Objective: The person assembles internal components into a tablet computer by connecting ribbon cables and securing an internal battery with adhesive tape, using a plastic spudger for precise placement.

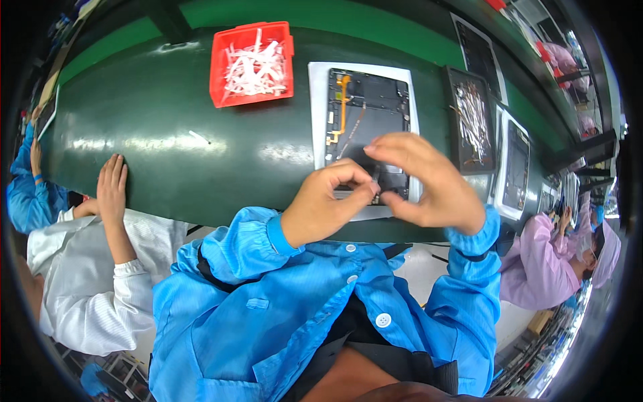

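A black tablet-like device housing (385, 107) lies on a white sheet (320, 100) right in front of me. An orange flex cable (343, 107) runs down its left side, and a thin brownish strip (353, 130) slants across its middle. Over the housing's near end, my left hand (327, 201) is closed in a pinch; a small greyish piece shows at its fingertips, too little to name. Close by on the right hovers my right hand (432, 177), its thumb and fingers apart with nothing seen between them. Both hands hide part of the housing's lower half.
A red bin (218, 87) of white strips stands at the back left. Right of the housing, a dark tray (462, 167) holds thin silvery strips. Farther right lies another housing (516, 164). A white-sleeved co-worker's hand (112, 184) rests on the green table (161, 174), near a small white strip (199, 137).
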Motion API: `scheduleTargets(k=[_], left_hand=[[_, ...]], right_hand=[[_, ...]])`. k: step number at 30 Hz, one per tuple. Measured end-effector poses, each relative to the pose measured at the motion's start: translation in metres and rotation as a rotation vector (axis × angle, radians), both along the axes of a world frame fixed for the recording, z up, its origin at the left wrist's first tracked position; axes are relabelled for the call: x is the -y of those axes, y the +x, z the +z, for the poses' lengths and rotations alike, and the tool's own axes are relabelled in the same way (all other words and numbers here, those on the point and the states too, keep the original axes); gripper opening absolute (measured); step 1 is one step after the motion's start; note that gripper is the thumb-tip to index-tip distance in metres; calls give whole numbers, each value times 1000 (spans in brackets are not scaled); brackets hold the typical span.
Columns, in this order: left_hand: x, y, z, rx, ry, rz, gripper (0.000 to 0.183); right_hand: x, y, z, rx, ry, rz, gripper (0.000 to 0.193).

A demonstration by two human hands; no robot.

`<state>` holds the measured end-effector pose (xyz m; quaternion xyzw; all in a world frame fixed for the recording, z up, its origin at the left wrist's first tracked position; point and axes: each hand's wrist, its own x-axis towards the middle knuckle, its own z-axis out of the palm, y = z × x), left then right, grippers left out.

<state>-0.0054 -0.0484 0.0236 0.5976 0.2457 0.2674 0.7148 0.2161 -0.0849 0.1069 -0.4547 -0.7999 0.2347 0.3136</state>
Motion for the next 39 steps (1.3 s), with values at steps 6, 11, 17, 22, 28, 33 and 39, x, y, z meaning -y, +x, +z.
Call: scheduleTargets(k=[6, 11, 17, 22, 28, 33, 39], left_hand=[[10, 25, -1, 105, -18, 171, 27], [30, 16, -10, -180, 625, 180, 34], [33, 18, -28, -360, 1060, -10, 38], [31, 20, -22, -451, 1089, -70, 47], [31, 21, -21, -506, 1134, -108, 49], [30, 20, -22, -510, 1139, -110, 49], [30, 20, -22, -488, 1115, -95, 48]], right_hand=[[11, 19, -34, 28, 157, -101, 36], [-25, 35, -60, -76, 115, -279, 15], [-48, 50, -98, -79, 191, -317, 12], [-57, 57, -108, -108, 128, -294, 12], [-56, 57, -107, -109, 100, -311, 11], [-57, 53, -104, -83, 107, -320, 12], [-57, 52, -104, -35, 132, -328, 13]])
